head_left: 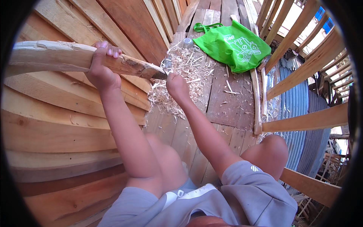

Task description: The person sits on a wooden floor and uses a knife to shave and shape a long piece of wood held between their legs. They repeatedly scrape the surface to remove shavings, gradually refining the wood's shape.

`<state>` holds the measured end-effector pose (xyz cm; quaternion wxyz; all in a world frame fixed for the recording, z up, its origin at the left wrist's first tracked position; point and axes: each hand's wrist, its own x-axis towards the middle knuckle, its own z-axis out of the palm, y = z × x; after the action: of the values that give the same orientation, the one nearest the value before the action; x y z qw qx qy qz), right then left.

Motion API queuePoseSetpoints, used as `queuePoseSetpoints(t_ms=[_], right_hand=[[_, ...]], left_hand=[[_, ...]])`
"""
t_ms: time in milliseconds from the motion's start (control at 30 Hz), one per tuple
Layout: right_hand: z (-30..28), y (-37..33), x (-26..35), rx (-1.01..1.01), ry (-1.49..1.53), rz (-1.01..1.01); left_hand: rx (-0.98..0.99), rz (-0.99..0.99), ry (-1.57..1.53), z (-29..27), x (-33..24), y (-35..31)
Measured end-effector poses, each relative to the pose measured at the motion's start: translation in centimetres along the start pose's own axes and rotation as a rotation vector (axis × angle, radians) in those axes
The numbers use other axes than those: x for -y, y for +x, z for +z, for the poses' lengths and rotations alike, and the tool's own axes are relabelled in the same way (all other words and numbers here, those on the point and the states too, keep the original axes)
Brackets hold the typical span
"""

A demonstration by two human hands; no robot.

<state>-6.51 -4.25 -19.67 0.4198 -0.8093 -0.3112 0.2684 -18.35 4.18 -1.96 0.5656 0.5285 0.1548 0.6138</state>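
Grey shirt (pixel 242 200) behind both grips, wood (pixel 68 56) clasped by the left hand (pixel 103 71) is best met shallowly by the blade (pixel 159 75) in the right fist (pixel 177 87).

Pole (pixel 49 56): pale wood, rough-hewn, matt
Shavings (pixel 162 94): wood, thin, curled
Bag (pixel 230 45): green cloth, matt, creased
Floorboards (pixel 230 108): wood, worn, matt
Wall planks (pixel 60 132): bare wood, fairly smooth
Corrugated sheet (pixel 291 104): metal, ridged, dull
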Motion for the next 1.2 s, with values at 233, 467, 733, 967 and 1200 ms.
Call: queuePoseSetpoints(t_ms=[233,467,733,967,1200], right_hand=[[1.8,3.1,-9.1,0.107,-0.135,0.096],[0.8,1.9,-2.2,0.129,-0.079,0.084],[2.0,-0.1,-6.2,0.448,-0.341,0.092],[-6.4,1.9,-1.9,0.353,-0.454,0.158],[-6.3,4.3,-9.7,0.409,-0.468,0.279]], left_hand=[[0.028,0.024,0.010,2.9,0.2,-0.7],[-0.005,0.053,0.048,1.9,0.7,0.0],[0.030,0.078,0.073,1.5,0.8,0.3],[-0.070,0.166,-0.015,3.4,1.3,1.1],[-0.145,0.154,-0.018,3.1,1.2,1.0]])
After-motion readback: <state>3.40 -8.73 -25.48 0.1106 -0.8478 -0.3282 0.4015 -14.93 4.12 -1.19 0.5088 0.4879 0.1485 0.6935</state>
